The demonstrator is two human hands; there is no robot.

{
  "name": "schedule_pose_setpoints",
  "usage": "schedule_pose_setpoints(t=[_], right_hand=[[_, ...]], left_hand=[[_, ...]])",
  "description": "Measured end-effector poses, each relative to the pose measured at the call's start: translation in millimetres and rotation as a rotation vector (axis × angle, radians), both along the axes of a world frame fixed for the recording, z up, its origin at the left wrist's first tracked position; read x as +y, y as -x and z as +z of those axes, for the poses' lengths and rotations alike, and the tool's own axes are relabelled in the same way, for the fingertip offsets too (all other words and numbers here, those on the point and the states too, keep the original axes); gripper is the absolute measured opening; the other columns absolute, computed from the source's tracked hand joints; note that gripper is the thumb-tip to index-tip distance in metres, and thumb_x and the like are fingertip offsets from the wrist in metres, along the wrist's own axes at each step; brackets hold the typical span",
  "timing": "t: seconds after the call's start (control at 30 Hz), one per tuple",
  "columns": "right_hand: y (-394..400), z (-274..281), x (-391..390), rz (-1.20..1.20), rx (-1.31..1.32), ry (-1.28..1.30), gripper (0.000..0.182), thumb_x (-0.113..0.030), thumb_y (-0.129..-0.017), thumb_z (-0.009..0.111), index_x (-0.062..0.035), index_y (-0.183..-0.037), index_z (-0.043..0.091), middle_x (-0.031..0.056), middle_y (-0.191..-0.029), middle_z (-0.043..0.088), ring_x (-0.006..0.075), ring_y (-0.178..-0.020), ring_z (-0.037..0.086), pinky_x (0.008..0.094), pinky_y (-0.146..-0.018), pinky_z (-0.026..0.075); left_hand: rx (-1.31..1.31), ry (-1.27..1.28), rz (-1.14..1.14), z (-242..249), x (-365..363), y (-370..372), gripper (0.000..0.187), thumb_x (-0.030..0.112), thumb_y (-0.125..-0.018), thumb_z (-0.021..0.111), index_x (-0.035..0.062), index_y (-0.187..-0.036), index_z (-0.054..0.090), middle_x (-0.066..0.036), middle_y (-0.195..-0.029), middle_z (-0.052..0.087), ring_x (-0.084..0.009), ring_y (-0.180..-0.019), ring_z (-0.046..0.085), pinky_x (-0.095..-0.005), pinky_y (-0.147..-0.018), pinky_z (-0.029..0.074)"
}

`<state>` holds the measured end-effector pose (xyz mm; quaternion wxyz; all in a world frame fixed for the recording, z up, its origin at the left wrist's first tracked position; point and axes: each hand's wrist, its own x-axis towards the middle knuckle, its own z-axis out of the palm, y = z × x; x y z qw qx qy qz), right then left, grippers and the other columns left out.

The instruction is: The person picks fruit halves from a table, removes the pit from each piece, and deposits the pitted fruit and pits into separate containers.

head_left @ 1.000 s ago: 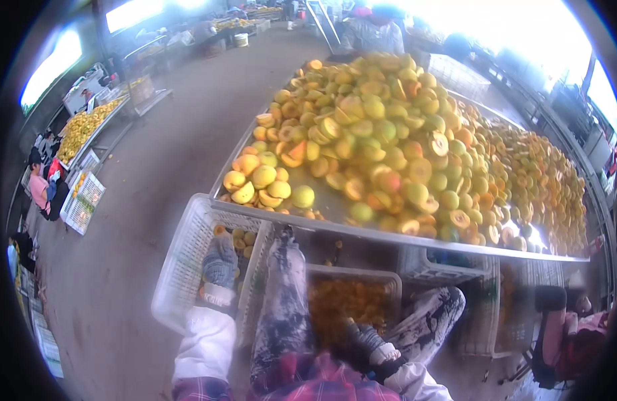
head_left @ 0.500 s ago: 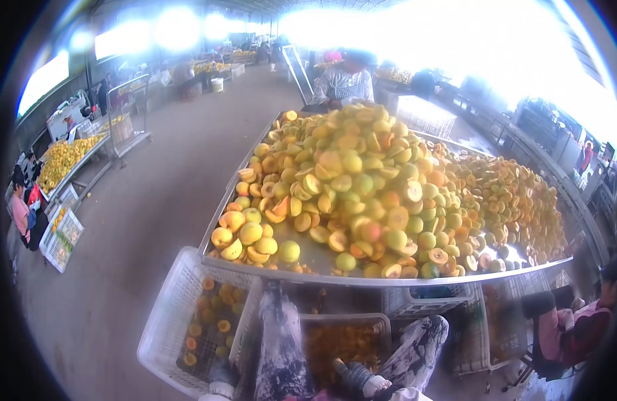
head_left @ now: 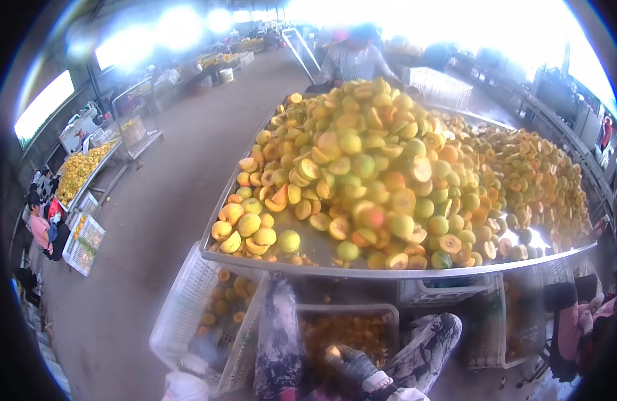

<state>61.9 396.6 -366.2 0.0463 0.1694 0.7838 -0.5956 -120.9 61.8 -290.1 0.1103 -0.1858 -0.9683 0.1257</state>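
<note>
Down at bottom centre, fruit pieces [head_left: 352, 329] lie in a crate [head_left: 348, 308], the gloved right hand [head_left: 353, 364] before them, grip unclear; lower left, the blurred left hand [head_left: 205, 349] overlaps another crate [head_left: 181, 304], grip also unreadable. Mid-frame, cut fruit [head_left: 362, 174] heaps a metal table [head_left: 335, 271].
</note>
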Motion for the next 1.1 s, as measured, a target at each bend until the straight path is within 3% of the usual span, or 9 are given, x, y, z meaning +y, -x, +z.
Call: schedule_pose_setpoints(t=[0.1, 0.3, 0.47, 0.6, 0.67, 0.8, 0.9, 1.0, 1.1], right_hand=[[13, 12, -5, 0.052, -0.013, 0.318, 0.043, -0.038, -0.095, 0.058, -0.0023, -0.118, 0.062, 0.0098, -0.106, 0.069, 0.0147, -0.096, 0.06, 0.0302, -0.085, 0.047], [23, 42, 8, 0.115, -0.2, 0.144, 0.049, -0.042, -0.093, 0.059, -0.0036, -0.124, 0.058, 0.0175, -0.11, 0.067, 0.0252, -0.102, 0.063, 0.0352, -0.09, 0.047], [27, 45, 18, 0.042, -0.283, 0.067, 0.052, -0.042, -0.091, 0.06, -0.0024, -0.124, 0.058, 0.0196, -0.112, 0.066, 0.0313, -0.107, 0.063, 0.0375, -0.091, 0.048], [21, 30, 17, 0.092, -0.256, -0.063, 0.05, -0.041, -0.092, 0.059, -0.002, -0.122, 0.059, 0.0185, -0.112, 0.067, 0.0295, -0.106, 0.063, 0.0365, -0.089, 0.048], [11, 9, 5, -0.014, -0.133, 0.136, 0.049, -0.043, -0.092, 0.059, -0.0015, -0.12, 0.06, 0.0168, -0.109, 0.067, 0.0262, -0.103, 0.063, 0.0357, -0.088, 0.048], [15, 8, 1, -0.065, -0.116, 0.277, 0.043, -0.038, -0.095, 0.057, -0.0014, -0.118, 0.06, 0.0133, -0.108, 0.068, 0.0216, -0.1, 0.062, 0.0328, -0.086, 0.048], [14, -4, -1, 0.067, -0.159, -0.07, 0.035, -0.03, -0.098, 0.055, -0.0015, -0.117, 0.061, 0.0089, -0.106, 0.067, 0.0173, -0.099, 0.061, 0.0294, -0.084, 0.048], [-4, -43, -5, -0.144, 0.054, 0.395, 0.032, -0.025, -0.099, 0.053, -0.0012, -0.118, 0.062, 0.0082, -0.108, 0.068, 0.0165, -0.1, 0.061, 0.0284, -0.084, 0.047], [0, 41, 10, -0.044, -0.073, 0.144, 0.034, -0.027, -0.098, 0.054, -0.0002, -0.117, 0.062, 0.0098, -0.106, 0.068, 0.0174, -0.098, 0.063, 0.0296, -0.084, 0.048]], left_hand=[[-0.009, -0.533, -0.248, 137, 135, 51, 0.033, 0.029, -0.084, 0.065, 0.01, -0.111, 0.059, -0.013, -0.087, 0.066, -0.0347, -0.075, 0.064, -0.0446, -0.065, 0.052], [-0.229, 0.081, -0.519, 106, 261, 168, 0.059, 0.021, -0.082, 0.063, 0.0166, -0.138, 0.046, -0.016, -0.141, 0.043, -0.035, -0.128, 0.045, -0.0435, -0.108, 0.035], [-0.489, 0.26, -0.491, 110, 289, 187, 0.08, 0.016, -0.068, 0.074, 0.0164, -0.142, 0.043, -0.015, -0.144, 0.043, -0.0322, -0.131, 0.043, -0.0425, -0.109, 0.036], [-0.546, 0.042, -0.427, 92, 280, 204, 0.056, 0.011, -0.077, 0.066, 0.0103, -0.131, 0.051, -0.013, -0.13, 0.054, -0.0289, -0.122, 0.052, -0.0407, -0.104, 0.041], [-0.872, -1.116, -0.339, 84, 256, 203, 0.051, 0.009, -0.077, 0.066, 0.0053, -0.126, 0.054, -0.015, -0.128, 0.056, -0.0295, -0.119, 0.053, -0.0387, -0.104, 0.041], [-0.311, -0.556, -0.391, 104, 246, 145, 0.05, 0.009, -0.077, 0.066, 0.0032, -0.126, 0.054, -0.018, -0.127, 0.056, -0.0321, -0.117, 0.054, -0.0387, -0.103, 0.043], [-0.359, -0.691, -0.501, 93, 259, 138, 0.057, 0.023, -0.078, 0.072, 0.0047, -0.129, 0.053, -0.017, -0.13, 0.054, -0.0341, -0.119, 0.053, -0.0398, -0.101, 0.043], [-0.458, -0.641, -0.518, 103, 285, 122, 0.062, 0.039, -0.081, 0.071, 0.0056, -0.13, 0.052, -0.017, -0.13, 0.055, -0.0337, -0.119, 0.054, -0.0403, -0.1, 0.044], [-0.645, -0.607, -0.48, 105, 307, 123, 0.061, 0.042, -0.084, 0.068, 0.0057, -0.13, 0.052, -0.018, -0.125, 0.059, -0.0348, -0.115, 0.057, -0.0411, -0.098, 0.045]])
